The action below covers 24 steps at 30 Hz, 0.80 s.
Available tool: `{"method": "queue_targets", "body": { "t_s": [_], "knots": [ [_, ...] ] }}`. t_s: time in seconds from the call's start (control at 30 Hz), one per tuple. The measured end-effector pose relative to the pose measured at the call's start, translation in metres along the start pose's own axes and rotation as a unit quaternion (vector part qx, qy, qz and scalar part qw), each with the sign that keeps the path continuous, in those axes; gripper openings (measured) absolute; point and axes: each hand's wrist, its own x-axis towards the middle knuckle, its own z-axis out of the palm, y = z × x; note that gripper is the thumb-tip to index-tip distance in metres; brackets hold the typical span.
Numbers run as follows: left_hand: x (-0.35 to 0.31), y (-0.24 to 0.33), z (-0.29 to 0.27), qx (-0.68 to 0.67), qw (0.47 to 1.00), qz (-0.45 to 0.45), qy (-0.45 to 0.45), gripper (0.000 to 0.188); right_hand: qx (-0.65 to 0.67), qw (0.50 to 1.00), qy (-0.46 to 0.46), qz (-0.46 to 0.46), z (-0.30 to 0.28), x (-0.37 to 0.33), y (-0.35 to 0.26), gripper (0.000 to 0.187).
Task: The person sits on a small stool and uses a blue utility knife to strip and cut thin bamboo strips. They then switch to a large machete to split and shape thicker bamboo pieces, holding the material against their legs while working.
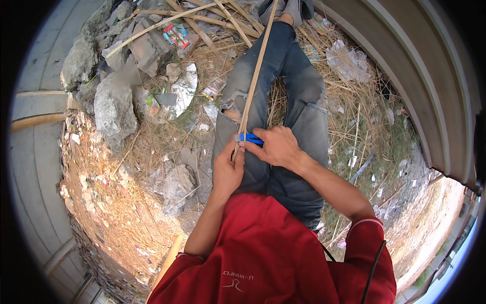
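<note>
A long, thin bamboo strip (255, 76) runs from my lap up between my legs toward my feet. Its near end is gripped by my left hand (229, 166), fingers closed round it. My right hand (279, 146) is closed on a blue utility knife (251, 138), whose blade lies across the strip just beyond my left fingers. Knife and strip touch, and the right thumb presses close by the strip. How deep the blade sits in the bamboo is too small to tell.
My outstretched legs in torn jeans (304, 121) lie under the work. Large rocks (115, 106) and more bamboo strips (202, 38) are at the far left. Dry straw, paper scraps and a crumpled plastic bag (349, 61) litter the ground. A corrugated wall (405, 55) curves along the right.
</note>
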Motion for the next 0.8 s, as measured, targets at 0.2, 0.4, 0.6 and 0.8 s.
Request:
{"method": "queue_targets", "body": {
  "t_s": [0.2,0.4,0.6,0.8],
  "knots": [
    [-0.029,0.002,0.004,0.013,1.0,0.004,0.012,0.042,-0.055,0.948,0.217,0.228,-0.076,0.09,0.098,0.069],
    [-0.025,-0.008,-0.001,-0.034,0.998,0.045,-0.025,0.042,-0.094,0.953,0.227,0.177,-0.142,0.119,0.12,0.068],
    [-0.003,-0.009,-0.005,-0.177,0.975,-0.121,-0.065,0.045,-0.028,0.994,0.062,0.086,-0.069,0.042,0.059,0.054],
    [-0.001,-0.008,-0.004,-0.175,0.978,-0.097,-0.055,0.046,-0.023,0.998,-0.046,-0.031,-0.013,0.012,0.02,0.052]
  ]
}}
